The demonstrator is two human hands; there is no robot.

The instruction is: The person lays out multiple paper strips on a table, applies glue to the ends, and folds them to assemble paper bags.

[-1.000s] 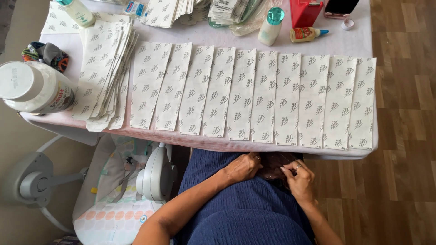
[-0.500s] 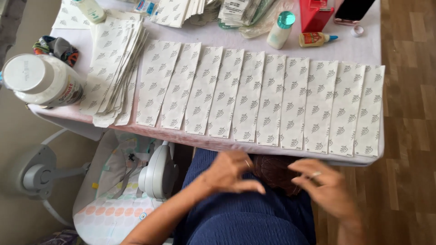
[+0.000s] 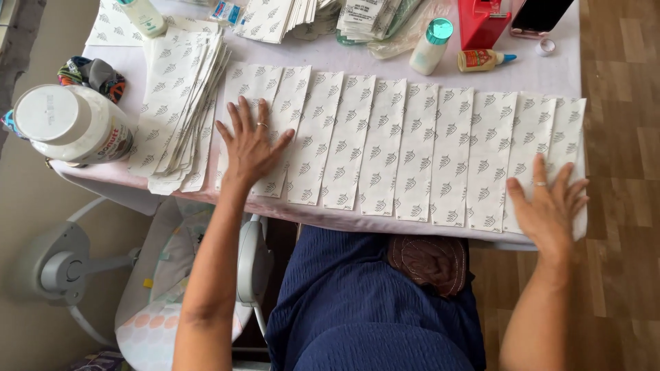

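Observation:
A row of several white paper strips (image 3: 399, 148) printed with small grey leaf marks lies side by side, overlapping, across the table (image 3: 344, 221). My left hand (image 3: 251, 145) rests flat, fingers spread, on the leftmost strips of the row. At the row's right end, near the table's front corner, my right hand (image 3: 548, 204) lies flat on the last strips with its fingers apart. Each hand wears a ring and holds nothing. A loose stack of the same strips (image 3: 180, 110) sits just left of my left hand.
A large white-lidded jar (image 3: 69, 124) lies at the table's left edge. At the back stand a white bottle with teal cap (image 3: 430, 45), a small glue bottle (image 3: 482, 60), a red dispenser (image 3: 485, 20), a phone (image 3: 543, 14) and more strip piles (image 3: 282, 15). A baby bouncer (image 3: 165, 288) stands below left.
Both hands have risen from my lap onto the table. The left now presses the left end of the row, the right presses the right end.

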